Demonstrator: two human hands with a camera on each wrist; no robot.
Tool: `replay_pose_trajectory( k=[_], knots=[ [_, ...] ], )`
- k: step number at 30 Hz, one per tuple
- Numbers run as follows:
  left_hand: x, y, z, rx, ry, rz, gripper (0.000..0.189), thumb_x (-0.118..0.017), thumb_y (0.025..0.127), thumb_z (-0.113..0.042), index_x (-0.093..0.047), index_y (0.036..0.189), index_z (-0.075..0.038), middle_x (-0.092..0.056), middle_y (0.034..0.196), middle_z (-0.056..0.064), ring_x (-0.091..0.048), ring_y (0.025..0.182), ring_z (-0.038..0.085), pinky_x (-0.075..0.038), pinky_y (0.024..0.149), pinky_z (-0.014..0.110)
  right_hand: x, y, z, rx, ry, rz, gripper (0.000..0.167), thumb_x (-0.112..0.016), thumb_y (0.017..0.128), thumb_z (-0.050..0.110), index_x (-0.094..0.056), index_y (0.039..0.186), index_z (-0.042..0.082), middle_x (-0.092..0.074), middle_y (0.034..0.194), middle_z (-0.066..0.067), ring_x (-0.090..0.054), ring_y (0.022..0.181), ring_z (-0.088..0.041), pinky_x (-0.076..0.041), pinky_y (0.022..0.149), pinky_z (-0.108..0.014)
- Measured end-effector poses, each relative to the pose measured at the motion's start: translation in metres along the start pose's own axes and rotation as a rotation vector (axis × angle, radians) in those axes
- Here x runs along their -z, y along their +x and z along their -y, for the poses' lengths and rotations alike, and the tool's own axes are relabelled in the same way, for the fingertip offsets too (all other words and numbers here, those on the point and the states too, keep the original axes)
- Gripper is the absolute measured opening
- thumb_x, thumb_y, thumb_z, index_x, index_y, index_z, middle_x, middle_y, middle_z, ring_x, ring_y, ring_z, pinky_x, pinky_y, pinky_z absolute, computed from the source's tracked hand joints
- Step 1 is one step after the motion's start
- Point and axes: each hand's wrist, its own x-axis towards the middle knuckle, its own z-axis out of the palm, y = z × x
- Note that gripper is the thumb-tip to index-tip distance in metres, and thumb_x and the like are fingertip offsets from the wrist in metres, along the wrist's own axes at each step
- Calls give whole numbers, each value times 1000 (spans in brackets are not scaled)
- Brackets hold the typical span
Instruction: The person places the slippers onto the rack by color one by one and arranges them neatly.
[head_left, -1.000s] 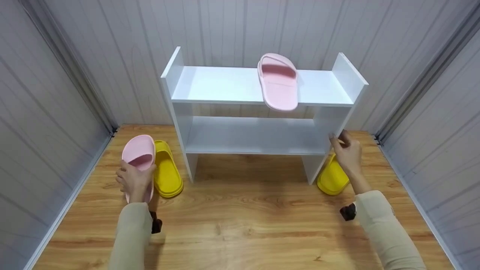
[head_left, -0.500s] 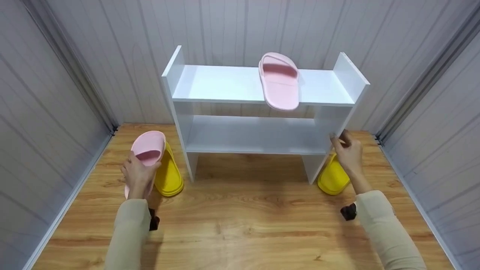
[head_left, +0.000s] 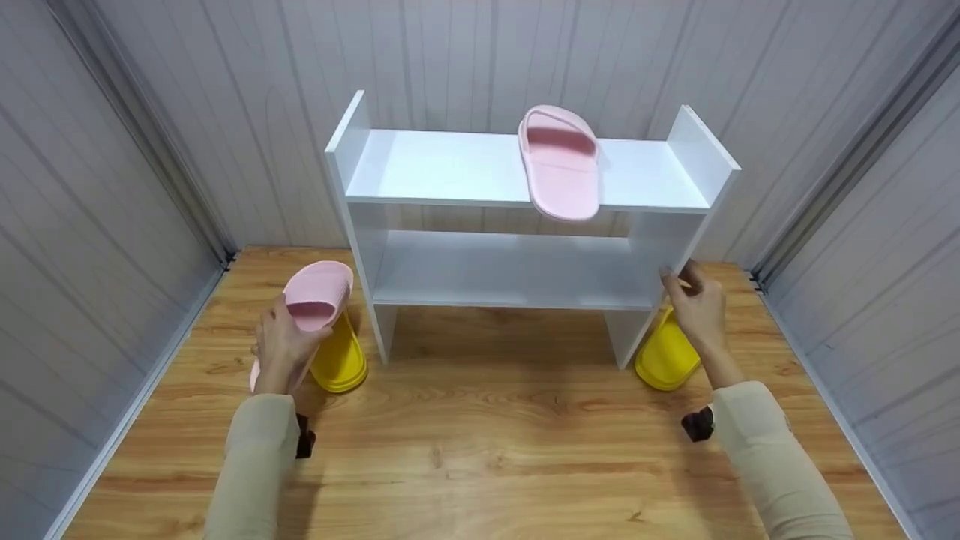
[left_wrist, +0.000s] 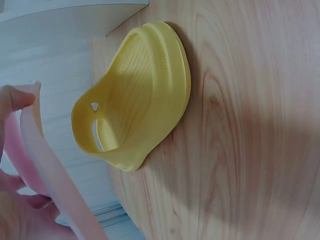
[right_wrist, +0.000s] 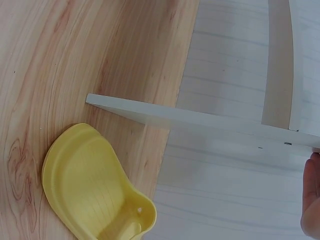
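My left hand [head_left: 285,343] grips a pink slipper [head_left: 321,289] by its sides, toe pointing away and tilted up. In the left wrist view the pink slipper [left_wrist: 55,175] is clear of the floor, beside a yellow slipper [left_wrist: 135,100]. At the right, my right hand [head_left: 697,304] pinches the front edge of the side panel of a white two-tier shelf [head_left: 510,270]. A second yellow slipper [head_left: 666,352] lies on the floor below that hand. Another pink slipper [head_left: 562,176] rests on the top tier, its heel overhanging the front edge.
The shelf stands on a wood-grain floor [head_left: 480,450] against a pale panelled back wall [head_left: 450,60]. Side walls rise at left and right. The left yellow slipper lies just outside the shelf's left side panel [head_left: 360,225].
My left hand has raised the pink slipper off the floor and tilted its toe up, shifting it right over the yellow one. The right hand stays on the shelf panel.
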Motion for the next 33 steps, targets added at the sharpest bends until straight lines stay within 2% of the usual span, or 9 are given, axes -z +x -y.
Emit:
replay_pose_trajectory(
  k=[10, 13, 15, 20, 23, 25, 26, 29, 33],
  knots=[
    [15, -1, 6, -78, 74, 168, 93, -66, 71, -36, -14, 135, 7, -21, 126, 37, -24, 112, 51, -22, 83, 65, 1, 0, 1, -28, -21, 4, 30, -55, 87, 12, -56, 112, -5, -60, 103, -17, -56, 89, -9, -45, 74, -22],
    [23, -2, 7, -100, 88, 243, 93, -65, 72, -37, -15, 134, 11, -22, 125, 38, -24, 113, 50, -22, 86, 63, 1, 0, 1, -37, -20, 0, 30, -55, 87, 11, -57, 112, -5, -60, 102, -17, -56, 88, -10, -45, 74, -21],
    [27, -1, 8, -138, 87, 282, 93, -65, 72, -37, -16, 132, 14, -26, 123, 39, -28, 111, 49, -24, 88, 60, 1, 0, 1, -34, -22, -5, 29, -55, 87, 10, -57, 111, -6, -60, 102, -17, -56, 88, -9, -45, 73, -19],
    [37, -3, 9, -128, -83, 429, 93, -69, 73, -29, -12, 135, 10, -29, 127, 34, -31, 112, 44, -22, 94, 53, 1, 1, 2, -13, -35, -11, 28, -55, 86, 9, -58, 109, -7, -61, 100, -18, -56, 87, -7, -45, 73, -20],
    [41, -7, 8, -55, -259, 539, 96, -71, 73, -22, -5, 138, 2, -23, 132, 29, -26, 116, 40, -19, 97, 50, 1, 1, 3, -14, -37, -8, 28, -55, 86, 9, -58, 109, -7, -61, 101, -18, -56, 87, -7, -45, 73, -20],
    [44, -10, 9, -19, -325, 594, 97, -72, 72, -21, -4, 138, 0, -21, 134, 27, -24, 118, 39, -19, 97, 49, 2, 1, 3, -15, -41, -7, 29, -55, 86, 9, -57, 110, -7, -61, 101, -18, -56, 87, -7, -45, 73, -20],
    [46, -11, 9, 23, -383, 630, 100, -73, 72, -20, -1, 139, -3, -17, 136, 24, -21, 119, 37, -18, 98, 48, 2, 1, 3, -15, -42, -8, 29, -55, 86, 9, -57, 110, -7, -61, 101, -17, -56, 87, -7, -45, 73, -20],
    [51, -13, 9, 50, -425, 696, 101, -74, 71, -20, -1, 139, -4, -14, 137, 23, -19, 121, 36, -18, 99, 47, 2, 1, 2, -14, -44, -9, 29, -55, 86, 9, -57, 110, -7, -61, 102, -17, -56, 88, -8, -45, 73, -20],
    [58, -16, 8, 40, -409, 781, 94, -71, 73, -18, -6, 138, -3, -18, 138, 22, -20, 123, 35, -16, 99, 48, 3, 1, 2, -20, -40, -1, 29, -55, 86, 10, -57, 111, -6, -61, 102, -18, -56, 88, -9, -45, 73, -20]
  ],
)
